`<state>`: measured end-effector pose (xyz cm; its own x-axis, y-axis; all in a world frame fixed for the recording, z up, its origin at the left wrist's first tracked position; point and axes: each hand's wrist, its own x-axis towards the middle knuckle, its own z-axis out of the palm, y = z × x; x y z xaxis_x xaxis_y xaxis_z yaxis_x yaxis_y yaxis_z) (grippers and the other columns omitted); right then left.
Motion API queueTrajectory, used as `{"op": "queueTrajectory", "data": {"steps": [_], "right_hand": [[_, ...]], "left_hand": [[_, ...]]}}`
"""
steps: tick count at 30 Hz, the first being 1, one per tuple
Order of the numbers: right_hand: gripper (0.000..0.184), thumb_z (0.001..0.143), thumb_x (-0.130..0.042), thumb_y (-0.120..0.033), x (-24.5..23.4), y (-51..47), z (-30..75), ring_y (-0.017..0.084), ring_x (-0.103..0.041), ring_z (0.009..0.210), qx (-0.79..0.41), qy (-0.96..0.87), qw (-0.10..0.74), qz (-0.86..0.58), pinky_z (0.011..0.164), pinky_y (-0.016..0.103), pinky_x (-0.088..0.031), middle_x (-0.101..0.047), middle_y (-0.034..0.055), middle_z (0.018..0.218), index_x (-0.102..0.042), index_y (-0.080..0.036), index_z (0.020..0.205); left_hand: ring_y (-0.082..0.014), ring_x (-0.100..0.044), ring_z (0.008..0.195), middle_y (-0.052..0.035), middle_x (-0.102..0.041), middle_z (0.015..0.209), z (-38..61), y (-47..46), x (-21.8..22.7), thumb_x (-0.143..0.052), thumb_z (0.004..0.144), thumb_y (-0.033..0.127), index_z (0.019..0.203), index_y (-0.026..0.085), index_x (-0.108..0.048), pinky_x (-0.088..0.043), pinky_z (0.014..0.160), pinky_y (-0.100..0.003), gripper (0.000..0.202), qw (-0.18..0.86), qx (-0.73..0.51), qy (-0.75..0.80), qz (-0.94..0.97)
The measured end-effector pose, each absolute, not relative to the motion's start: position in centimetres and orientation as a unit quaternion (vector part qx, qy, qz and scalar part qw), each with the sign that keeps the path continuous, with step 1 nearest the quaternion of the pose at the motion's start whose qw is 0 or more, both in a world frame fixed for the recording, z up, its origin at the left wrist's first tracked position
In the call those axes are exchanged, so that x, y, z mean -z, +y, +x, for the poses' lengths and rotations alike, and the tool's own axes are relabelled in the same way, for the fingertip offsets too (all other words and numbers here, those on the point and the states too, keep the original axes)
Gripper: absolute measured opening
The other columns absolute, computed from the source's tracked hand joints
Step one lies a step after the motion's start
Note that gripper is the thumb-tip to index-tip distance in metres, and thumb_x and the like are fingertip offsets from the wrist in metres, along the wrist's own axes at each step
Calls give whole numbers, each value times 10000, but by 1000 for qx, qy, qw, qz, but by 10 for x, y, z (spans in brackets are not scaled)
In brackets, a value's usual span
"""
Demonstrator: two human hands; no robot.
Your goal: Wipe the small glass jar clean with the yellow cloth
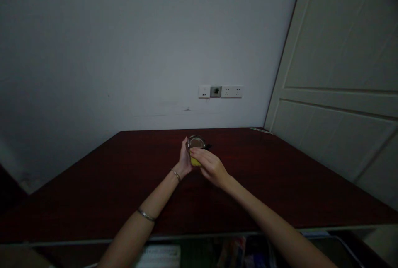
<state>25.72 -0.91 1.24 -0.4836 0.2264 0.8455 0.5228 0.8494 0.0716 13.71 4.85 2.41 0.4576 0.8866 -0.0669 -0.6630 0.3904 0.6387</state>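
Note:
My left hand (184, 158) is wrapped around the left side of a round, shiny-rimmed cup (196, 140) with its top facing me. A small dark piece juts from the cup's right side, perhaps a handle; its form is too dim to tell. In my right hand (213, 166) is a yellow cloth or sponge (195, 162), pressed against the near side of the cup. My fingers hide part of both things. Both hands are above the middle of the dark red table (149, 148).
A pale wall with sockets (231, 91) rises behind the table. To the right stands a white panelled door (342, 77). Under the table's front edge, an open drawer or shelf holds a white item (160, 256) and several dim things.

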Motion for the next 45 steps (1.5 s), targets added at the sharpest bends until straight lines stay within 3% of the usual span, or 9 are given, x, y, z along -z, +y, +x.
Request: {"op": "queueTrajectory", "data": {"steps": [3, 6, 9, 19, 24, 32, 37, 42, 45], "right_hand": [[556, 769, -368, -4, -13, -13, 263, 192, -449, 1221, 147, -853, 454, -210, 990, 410, -439, -532, 123, 1262, -409, -172, 1297], [583, 762, -372, -2, -21, -8, 275, 197, -438, 1231, 143, -831, 488, -226, 1002, 430, -426, -514, 105, 1282, -391, -201, 1311], [571, 750, -378, 7, -35, 5, 290, 204, -444, 1226, 150, -780, 542, -274, 1021, 445, -399, -511, 95, 1285, -439, -209, 1275], [583, 742, -385, 1, -46, 19, 290, 191, -420, 1244, 145, -837, 461, -258, 1033, 413, -388, -501, 95, 1295, -422, -195, 1289], [593, 766, -376, 0, -31, 12, 292, 193, -424, 1239, 127, -813, 505, -259, 1030, 426, -391, -483, 93, 1310, -382, -215, 1318], [524, 780, -400, -18, -22, 3, 286, 205, -512, 1155, 100, -737, 609, -275, 982, 426, -442, -549, 80, 1236, -469, -242, 1249], [533, 782, -408, -14, -9, 3, 276, 219, -476, 1197, 118, -777, 572, -234, 1005, 459, -414, -534, 88, 1261, -453, -228, 1268], [542, 783, -397, -10, -3, -2, 268, 213, -475, 1198, 116, -806, 536, -222, 996, 445, -425, -556, 109, 1233, -428, -199, 1290], [543, 787, -396, -22, -3, -9, 263, 204, -486, 1188, 105, -815, 526, -221, 984, 427, -439, -562, 108, 1227, -416, -202, 1299]], "left_hand": [[-126, -521, 430, -37, -564, 488, 136, 51, -23, -424, 736, 623, 626, 125, -570, -409, 434, -227, 531, 818, -458, 204, 283], [-80, -322, 280, 24, -396, 361, 130, 54, -20, -365, 653, 761, 557, 160, -496, -250, 291, -193, 623, 850, -367, 213, 312], [-57, -200, 264, 53, -309, 355, 126, 54, -18, -296, 576, 844, 549, 180, -447, -143, 257, -171, 682, 875, -282, 190, 346], [-36, -159, 281, 61, -291, 385, 134, 51, -11, -243, 597, 848, 566, 173, -438, -169, 255, -163, 704, 871, -198, 180, 412], [-33, -164, 278, 58, -302, 391, 140, 49, -8, -263, 588, 852, 547, 172, -431, -161, 250, -161, 702, 869, -184, 186, 419], [-48, -184, 270, 51, -303, 370, 140, 42, -16, -242, 593, 850, 537, 182, -415, -177, 245, -172, 693, 882, -215, 192, 374], [-54, -207, 254, 50, -296, 340, 137, 49, -17, -268, 609, 832, 528, 172, -446, -177, 247, -169, 688, 869, -293, 220, 333], [-82, -317, 260, 13, -458, 400, 135, 57, -13, -357, 682, 741, 679, 146, -574, -225, 254, -189, 633, 853, -347, 216, 325], [-122, -506, 392, -33, -583, 519, 140, 56, -15, -396, 738, 649, 685, 131, -592, -398, 366, -221, 556, 836, -422, 200, 287]]}}
